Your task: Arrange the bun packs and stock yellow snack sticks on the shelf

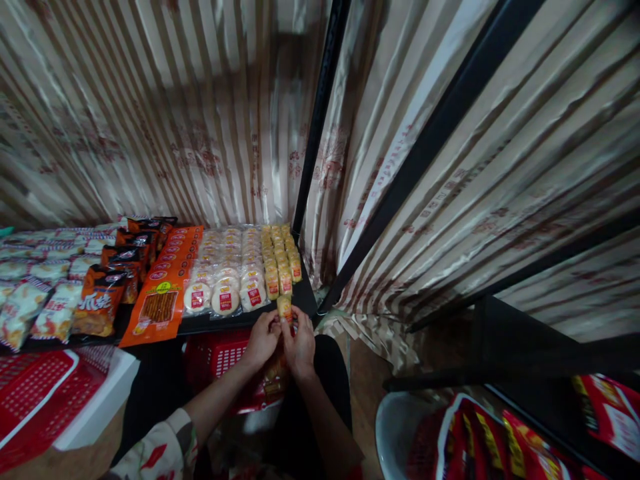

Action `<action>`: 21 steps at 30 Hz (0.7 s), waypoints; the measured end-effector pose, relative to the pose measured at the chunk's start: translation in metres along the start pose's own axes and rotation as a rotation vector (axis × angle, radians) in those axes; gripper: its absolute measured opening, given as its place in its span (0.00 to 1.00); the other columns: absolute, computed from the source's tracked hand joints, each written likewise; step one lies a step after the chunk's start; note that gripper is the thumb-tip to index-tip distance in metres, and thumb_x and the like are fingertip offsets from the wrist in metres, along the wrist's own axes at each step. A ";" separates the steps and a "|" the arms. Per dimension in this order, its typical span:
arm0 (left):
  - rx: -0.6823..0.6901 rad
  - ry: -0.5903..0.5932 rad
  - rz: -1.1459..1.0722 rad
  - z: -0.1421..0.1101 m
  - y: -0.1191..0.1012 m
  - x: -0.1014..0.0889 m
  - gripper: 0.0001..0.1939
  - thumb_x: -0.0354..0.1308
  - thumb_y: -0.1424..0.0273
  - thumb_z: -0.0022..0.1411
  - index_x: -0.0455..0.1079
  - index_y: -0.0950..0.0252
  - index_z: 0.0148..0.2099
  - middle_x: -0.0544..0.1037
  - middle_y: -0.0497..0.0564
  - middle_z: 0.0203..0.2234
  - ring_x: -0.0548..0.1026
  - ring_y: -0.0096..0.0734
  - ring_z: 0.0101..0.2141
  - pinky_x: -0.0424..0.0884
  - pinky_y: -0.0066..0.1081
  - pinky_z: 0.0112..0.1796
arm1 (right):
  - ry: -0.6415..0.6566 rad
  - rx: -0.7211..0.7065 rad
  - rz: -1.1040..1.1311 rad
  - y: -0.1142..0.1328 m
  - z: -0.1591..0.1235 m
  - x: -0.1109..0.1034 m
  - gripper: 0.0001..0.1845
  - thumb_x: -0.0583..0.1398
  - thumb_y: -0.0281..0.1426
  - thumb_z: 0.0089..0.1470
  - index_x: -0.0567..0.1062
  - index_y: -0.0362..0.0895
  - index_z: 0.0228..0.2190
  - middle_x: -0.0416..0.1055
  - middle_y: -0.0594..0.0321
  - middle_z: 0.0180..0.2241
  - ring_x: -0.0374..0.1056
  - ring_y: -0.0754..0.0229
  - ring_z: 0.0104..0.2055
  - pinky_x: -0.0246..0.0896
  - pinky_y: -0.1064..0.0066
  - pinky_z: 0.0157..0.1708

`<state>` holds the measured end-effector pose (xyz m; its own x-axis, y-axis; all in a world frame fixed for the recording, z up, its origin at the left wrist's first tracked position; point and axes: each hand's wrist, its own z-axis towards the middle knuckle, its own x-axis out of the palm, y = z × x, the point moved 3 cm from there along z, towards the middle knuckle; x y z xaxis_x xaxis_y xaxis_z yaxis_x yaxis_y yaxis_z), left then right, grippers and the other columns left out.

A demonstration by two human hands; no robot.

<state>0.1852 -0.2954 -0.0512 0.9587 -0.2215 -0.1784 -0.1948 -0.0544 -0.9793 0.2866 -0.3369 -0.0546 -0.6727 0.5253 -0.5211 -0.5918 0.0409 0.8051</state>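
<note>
Between my hands, at the front edge of the black shelf (210, 325), is a small yellow snack packet (285, 308). My right hand (300, 347) pinches it, thumb in front and fingers behind. My left hand (263, 341) is closed, its curled fingertips meeting the packet's lower left side. Just beyond stand rows of matching yellow packets (285, 280) at the shelf's right end. To their left lie rows of round white crackers (225, 300) in clear wrappers. Below my hands, partly hidden by my arms, a red basket (227, 353) holds more packets.
Further left are a flat orange snack bag (163, 293), orange-black bags (100, 300) and white bags (57, 310). Another red basket (45, 393) sits low left. Black posts (320, 120) and a striped curtain (215, 100) stand behind. Red bags (480, 440) fill a container low right.
</note>
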 end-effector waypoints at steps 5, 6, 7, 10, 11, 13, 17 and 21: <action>-0.084 0.003 -0.077 0.009 0.000 0.003 0.14 0.52 0.79 0.52 0.74 0.64 0.39 0.72 0.50 0.33 0.70 0.33 0.38 0.64 0.29 0.45 | -0.014 0.023 0.022 -0.004 0.009 0.001 0.19 0.53 0.37 0.52 0.66 0.42 0.45 0.68 0.53 0.43 0.63 0.52 0.46 0.58 0.58 0.48; -0.097 0.020 -0.103 0.012 0.001 0.005 0.14 0.52 0.78 0.52 0.74 0.64 0.39 0.72 0.50 0.33 0.70 0.33 0.38 0.65 0.29 0.44 | -0.020 0.028 0.025 -0.005 0.011 0.001 0.20 0.53 0.36 0.52 0.66 0.43 0.46 0.68 0.53 0.43 0.63 0.52 0.46 0.58 0.58 0.48; -0.106 0.039 -0.123 0.014 0.001 0.007 0.14 0.51 0.77 0.53 0.74 0.64 0.40 0.72 0.50 0.34 0.70 0.33 0.39 0.65 0.29 0.44 | -0.029 0.032 0.025 -0.007 0.012 0.002 0.20 0.53 0.36 0.52 0.66 0.43 0.46 0.68 0.53 0.43 0.63 0.53 0.46 0.58 0.58 0.48; -0.096 0.082 -0.115 0.023 0.000 0.014 0.14 0.52 0.77 0.52 0.74 0.64 0.40 0.73 0.51 0.36 0.70 0.34 0.40 0.65 0.29 0.45 | -0.057 0.043 0.024 -0.012 0.018 0.003 0.20 0.52 0.34 0.51 0.66 0.41 0.46 0.67 0.51 0.44 0.63 0.53 0.46 0.57 0.59 0.49; -0.090 0.087 -0.107 0.025 -0.001 0.016 0.14 0.53 0.78 0.52 0.74 0.64 0.40 0.74 0.51 0.36 0.70 0.34 0.41 0.65 0.29 0.45 | -0.070 0.049 0.029 -0.013 0.020 0.004 0.21 0.52 0.34 0.51 0.65 0.41 0.47 0.67 0.51 0.45 0.63 0.53 0.47 0.57 0.59 0.49; -0.107 0.076 -0.123 0.029 -0.004 0.019 0.15 0.53 0.79 0.51 0.73 0.64 0.42 0.75 0.51 0.36 0.70 0.34 0.42 0.65 0.28 0.45 | -0.108 0.074 0.050 -0.015 0.024 0.004 0.22 0.52 0.35 0.51 0.64 0.41 0.48 0.66 0.51 0.46 0.63 0.53 0.48 0.57 0.60 0.49; -0.176 0.059 -0.217 0.036 -0.006 0.024 0.17 0.54 0.79 0.52 0.71 0.64 0.45 0.76 0.51 0.37 0.72 0.32 0.40 0.67 0.28 0.42 | -0.156 0.153 0.051 -0.016 0.032 0.004 0.21 0.54 0.37 0.50 0.63 0.44 0.46 0.67 0.52 0.46 0.65 0.53 0.44 0.59 0.61 0.45; -0.162 0.087 -0.220 0.043 -0.005 0.025 0.16 0.54 0.78 0.52 0.72 0.64 0.44 0.77 0.51 0.40 0.72 0.34 0.43 0.67 0.28 0.43 | -0.172 0.198 -0.027 -0.014 0.037 0.005 0.17 0.53 0.38 0.50 0.63 0.45 0.42 0.68 0.53 0.42 0.66 0.51 0.42 0.59 0.62 0.41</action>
<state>0.2190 -0.2585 -0.0545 0.9616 -0.2695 0.0523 -0.0215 -0.2639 -0.9643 0.3080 -0.3031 -0.0578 -0.5628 0.6575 -0.5009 -0.4984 0.2135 0.8402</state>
